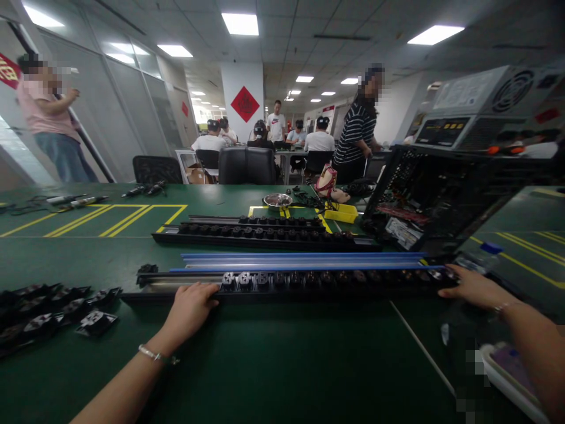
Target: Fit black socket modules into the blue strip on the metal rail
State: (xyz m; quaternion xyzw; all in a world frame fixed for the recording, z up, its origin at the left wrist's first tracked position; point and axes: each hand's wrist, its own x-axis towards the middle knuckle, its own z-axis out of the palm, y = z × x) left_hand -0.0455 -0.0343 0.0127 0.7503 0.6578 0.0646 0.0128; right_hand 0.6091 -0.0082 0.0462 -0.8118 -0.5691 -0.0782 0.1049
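Long black socket strip [309, 282] lies crosswise on the green bench [273, 365], near edge, just in front of a blue rail [304, 257]. Left hand [190, 307] rests on the strip's left part, fingers curled loosely over its front edge beside the seated socket modules [245, 279]; right hand [472, 287] lies flat and open on the strip's right end, gripping nothing. Loose socket modules [53, 309] are piled on the bench left of the left hand; a second filled strip [265, 232] lies farther back.

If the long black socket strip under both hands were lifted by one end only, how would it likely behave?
The long black socket strip would probably stay fairly stiff, given its metal-looking rail, though its length could let it sag or swing. The left hand and right hand rest far apart near its ends. Its flat shape makes rolling unlikely.
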